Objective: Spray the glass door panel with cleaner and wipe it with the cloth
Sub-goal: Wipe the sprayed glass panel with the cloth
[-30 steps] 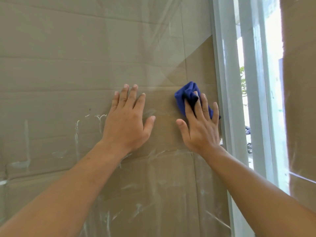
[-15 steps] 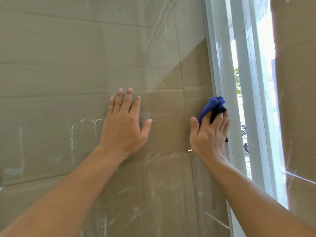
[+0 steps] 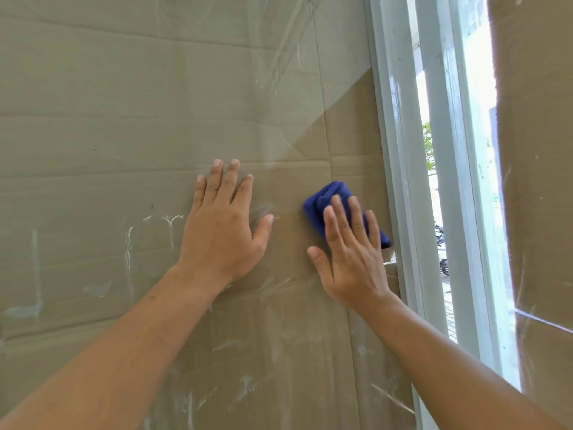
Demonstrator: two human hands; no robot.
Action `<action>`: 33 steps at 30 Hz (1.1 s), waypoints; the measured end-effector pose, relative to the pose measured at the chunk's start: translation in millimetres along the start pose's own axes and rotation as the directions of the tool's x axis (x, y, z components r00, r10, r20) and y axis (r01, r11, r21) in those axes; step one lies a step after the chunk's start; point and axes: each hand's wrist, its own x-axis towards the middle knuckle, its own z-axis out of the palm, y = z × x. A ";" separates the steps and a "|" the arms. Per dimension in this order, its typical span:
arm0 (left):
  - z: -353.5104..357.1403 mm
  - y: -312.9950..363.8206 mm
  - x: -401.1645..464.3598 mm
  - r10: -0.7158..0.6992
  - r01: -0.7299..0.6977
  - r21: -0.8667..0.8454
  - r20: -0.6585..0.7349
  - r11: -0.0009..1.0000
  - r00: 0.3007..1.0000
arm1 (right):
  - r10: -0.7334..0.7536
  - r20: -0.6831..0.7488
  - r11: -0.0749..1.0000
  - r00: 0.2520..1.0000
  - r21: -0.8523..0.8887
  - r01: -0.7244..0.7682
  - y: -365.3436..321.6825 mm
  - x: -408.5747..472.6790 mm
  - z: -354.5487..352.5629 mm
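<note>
The glass door panel (image 3: 155, 88) fills the view, with brown cardboard behind it and pale streaks low on its surface. My left hand (image 3: 221, 225) lies flat on the glass near the middle, fingers straight and spread. To its right, my right hand (image 3: 350, 252) presses a bunched blue cloth (image 3: 319, 200) against the glass with straight fingers, close to the panel's right edge. Most of the cloth shows above and left of the fingers; a corner pokes out by the frame. No spray bottle is in view.
A white door frame (image 3: 393, 150) runs down the right side, with a narrow bright gap to the outdoors beside it. Another cardboard-backed panel (image 3: 539, 181) stands at the far right. White smears mark the lower glass (image 3: 130, 249).
My right hand and the cloth swung right to the frame edge, then came back left and slightly down on the glass. My left hand stayed flat in the same spot.
</note>
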 end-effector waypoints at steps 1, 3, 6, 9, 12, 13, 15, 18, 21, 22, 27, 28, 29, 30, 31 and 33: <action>-0.1 -0.1 0.0 0.001 -0.001 -0.001 0.000 1.000 1.000 | -0.043 -0.017 0.999 0.999 0.017 0.044 0.2 -2.1 1.4; -0.3 -0.3 -0.2 0.004 -0.004 -0.003 0.004 1.000 1.000 | 0.134 -0.038 0.990 0.990 0.037 -0.133 2.8 0.8 3.7; -1.0 -0.9 -0.1 0.003 -0.003 -0.018 0.004 1.000 1.000 | 0.500 -0.029 0.863 0.866 0.099 -0.495 -4.1 15.8 6.4; -1.6 -1.6 0.0 0.005 -0.005 -0.036 -0.001 0.999 1.000 | 0.194 -0.078 0.981 0.978 0.020 -0.193 -18.0 11.7 9.6; -3.5 -2.9 -0.2 0.011 -0.010 -0.053 0.017 0.999 1.000 | -0.102 -0.082 0.995 0.991 -0.027 0.100 -6.8 2.8 10.7; -5.0 -4.1 0.0 0.014 -0.013 -0.058 0.029 0.998 0.999 | -0.040 -0.097 0.999 0.994 -0.027 0.038 -1.2 3.1 9.9; -7.8 -7.0 0.5 0.029 -0.025 -0.063 0.058 0.998 0.998 | 0.299 -0.108 0.954 0.948 0.074 -0.292 6.8 9.4 5.8; -10.5 -9.1 0.3 0.056 -0.050 -0.077 0.079 0.996 0.995 | 0.700 -0.017 0.699 0.714 0.219 -0.681 -6.0 24.2 4.8; -10.9 -11.1 0.3 0.071 -0.065 -0.079 0.081 0.995 0.994 | 0.436 -0.062 0.894 0.898 0.138 -0.425 -34.0 17.3 9.1; -11.0 -12.1 -0.2 0.074 -0.069 -0.071 0.084 0.995 0.994 | 0.224 -0.061 0.972 0.973 0.087 -0.218 -34.7 8.7 12.3; -17.6 -21.2 -6.1 0.057 -0.052 -0.069 0.080 0.996 0.995 | 0.329 -0.110 0.943 0.938 0.088 -0.321 -8.3 2.8 6.3; -19.2 -24.0 -8.1 0.045 -0.040 -0.074 0.076 0.996 0.996 | 0.540 -0.073 0.835 0.838 0.167 -0.524 -11.3 8.7 4.8; -21.0 -27.0 -9.6 0.032 -0.026 -0.078 0.071 0.997 0.997 | 0.671 -0.034 0.729 0.741 0.210 -0.651 -18.8 14.7 6.0; -22.5 -30.3 -11.1 0.018 -0.013 -0.079 0.062 0.997 0.998 | 0.708 -0.012 0.693 0.706 0.204 -0.691 -30.1 19.2 5.5; -24.0 -33.7 -12.2 0.007 -0.003 -0.077 0.053 0.997 0.999 | 0.665 -0.016 0.737 0.747 0.173 -0.653 -42.0 20.1 4.7; -26.8 -39.5 -14.4 -0.005 0.008 -0.057 0.040 0.998 0.999 | 0.381 -0.055 0.920 0.923 0.119 -0.373 -57.3 11.9 6.7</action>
